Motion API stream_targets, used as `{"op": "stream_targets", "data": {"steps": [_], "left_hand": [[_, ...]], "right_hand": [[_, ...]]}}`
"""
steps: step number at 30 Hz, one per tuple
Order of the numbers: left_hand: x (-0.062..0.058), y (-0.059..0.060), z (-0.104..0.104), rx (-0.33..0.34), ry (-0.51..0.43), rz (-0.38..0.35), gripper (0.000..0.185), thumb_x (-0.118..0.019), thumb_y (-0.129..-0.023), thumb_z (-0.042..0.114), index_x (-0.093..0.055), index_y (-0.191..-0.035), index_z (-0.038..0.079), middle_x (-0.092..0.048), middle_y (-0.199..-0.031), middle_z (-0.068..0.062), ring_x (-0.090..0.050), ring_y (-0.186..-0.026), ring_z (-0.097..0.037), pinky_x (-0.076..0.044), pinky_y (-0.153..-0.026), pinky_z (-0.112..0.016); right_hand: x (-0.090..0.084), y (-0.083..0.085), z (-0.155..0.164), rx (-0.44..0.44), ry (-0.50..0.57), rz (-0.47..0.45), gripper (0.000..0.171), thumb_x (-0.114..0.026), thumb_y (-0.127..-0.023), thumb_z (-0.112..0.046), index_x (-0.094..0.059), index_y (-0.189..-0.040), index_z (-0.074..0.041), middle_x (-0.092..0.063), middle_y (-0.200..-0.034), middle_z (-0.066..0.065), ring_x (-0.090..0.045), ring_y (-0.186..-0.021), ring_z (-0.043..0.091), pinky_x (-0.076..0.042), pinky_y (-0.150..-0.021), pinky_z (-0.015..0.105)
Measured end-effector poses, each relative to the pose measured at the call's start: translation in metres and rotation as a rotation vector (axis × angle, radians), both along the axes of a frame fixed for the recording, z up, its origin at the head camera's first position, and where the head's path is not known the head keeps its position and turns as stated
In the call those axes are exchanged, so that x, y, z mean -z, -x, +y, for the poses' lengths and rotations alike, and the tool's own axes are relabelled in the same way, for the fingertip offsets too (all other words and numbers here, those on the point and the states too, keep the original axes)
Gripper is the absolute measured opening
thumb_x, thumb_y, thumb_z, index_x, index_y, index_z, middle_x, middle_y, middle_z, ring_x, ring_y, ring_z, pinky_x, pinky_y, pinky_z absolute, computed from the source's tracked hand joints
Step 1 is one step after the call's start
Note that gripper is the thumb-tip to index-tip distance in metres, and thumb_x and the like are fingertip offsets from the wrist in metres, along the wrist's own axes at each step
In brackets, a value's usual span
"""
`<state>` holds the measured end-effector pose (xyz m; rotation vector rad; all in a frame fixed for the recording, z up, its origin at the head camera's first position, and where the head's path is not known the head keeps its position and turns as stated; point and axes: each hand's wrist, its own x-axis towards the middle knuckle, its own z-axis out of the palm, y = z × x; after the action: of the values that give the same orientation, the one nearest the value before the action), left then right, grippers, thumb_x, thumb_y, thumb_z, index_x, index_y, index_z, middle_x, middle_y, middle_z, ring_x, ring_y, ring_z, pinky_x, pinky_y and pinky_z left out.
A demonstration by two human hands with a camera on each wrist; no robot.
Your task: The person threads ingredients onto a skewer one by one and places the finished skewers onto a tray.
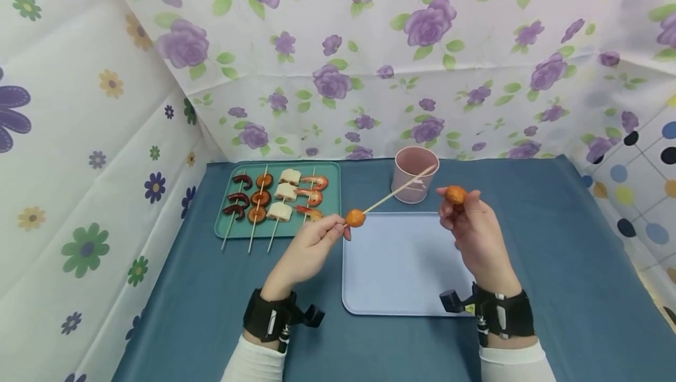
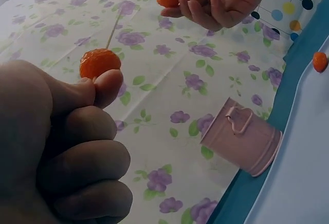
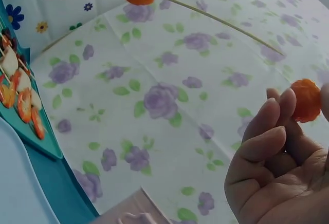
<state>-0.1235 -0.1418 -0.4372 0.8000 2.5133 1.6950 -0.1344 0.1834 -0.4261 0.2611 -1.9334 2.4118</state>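
My left hand [image 1: 308, 250] pinches a thin wooden skewer [image 1: 395, 192] near one end. Threaded on it, right by the fingertips, is an orange ball [image 1: 355, 217]. The skewer's bare length slants up and to the right, its pointed end appearing in front of the pink bucket [image 1: 402, 190] in the head view. Between thumb and fingers, my right hand [image 1: 482, 238] holds a second orange ball [image 1: 456, 195], apart from the skewer tip. Another orange ball [image 2: 320, 61] lies on the light blue tray [image 1: 401, 270], mostly hidden by my right hand in the head view.
At the left, a green tray [image 1: 334, 200] carries several skewers: dark red curled pieces [image 1: 239, 198], mushroom slices [image 1: 260, 198], white pieces [image 1: 285, 192] and shrimp [image 1: 315, 196]. Their sticks overhang its front edge. Floral cloth [image 1: 327, 47] walls in the blue table [image 1: 554, 264].
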Motion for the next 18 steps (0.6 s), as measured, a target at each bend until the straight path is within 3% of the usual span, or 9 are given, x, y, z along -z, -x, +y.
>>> {"op": "stream_targets", "data": {"steps": [6, 10, 13, 18], "left_hand": [[0.005, -0.001, 0.009, 0.044, 0.055, -0.003, 0.025, -0.05, -0.115, 0.015, -0.07, -0.102, 0.008, -0.041, -0.072, 0.007, -0.034, -0.062, -0.012, -0.034, -0.066, -0.032], [0.007, -0.002, 0.012, 0.055, 0.074, -0.022, 0.026, -0.05, -0.116, 0.016, -0.071, -0.103, 0.008, -0.042, -0.073, 0.005, -0.032, -0.059, -0.011, -0.033, -0.065, -0.032], [0.008, -0.001, 0.013, 0.067, 0.097, -0.032, 0.026, -0.049, -0.116, 0.017, -0.071, -0.102, 0.011, -0.045, -0.075, 0.005, -0.032, -0.058, -0.01, -0.033, -0.063, -0.03], [0.009, -0.001, 0.012, 0.086, 0.132, -0.04, 0.027, -0.048, -0.116, 0.015, -0.07, -0.101, 0.012, -0.043, -0.072, 0.005, -0.029, -0.054, -0.009, -0.032, -0.06, -0.029]], "right_hand": [[0.001, 0.0, -0.005, -0.005, 0.042, -0.004, 0.051, -0.043, -0.115, -0.045, -0.071, -0.127, -0.004, -0.057, -0.095, 0.004, -0.052, -0.086, 0.017, -0.045, -0.074, 0.024], [-0.003, -0.001, -0.006, 0.038, 0.093, -0.005, 0.043, -0.049, -0.116, -0.037, -0.065, -0.136, -0.003, -0.058, -0.1, 0.004, -0.053, -0.092, 0.017, -0.047, -0.075, 0.022], [-0.005, 0.0, -0.007, 0.09, 0.141, -0.004, 0.049, -0.054, -0.114, -0.037, -0.058, -0.146, 0.0, -0.056, -0.102, 0.004, -0.052, -0.092, 0.016, -0.046, -0.074, 0.02], [-0.007, 0.0, -0.009, 0.119, 0.184, -0.017, 0.054, -0.056, -0.113, -0.041, -0.056, -0.148, -0.001, -0.055, -0.102, 0.004, -0.052, -0.092, 0.016, -0.046, -0.074, 0.02]]}}
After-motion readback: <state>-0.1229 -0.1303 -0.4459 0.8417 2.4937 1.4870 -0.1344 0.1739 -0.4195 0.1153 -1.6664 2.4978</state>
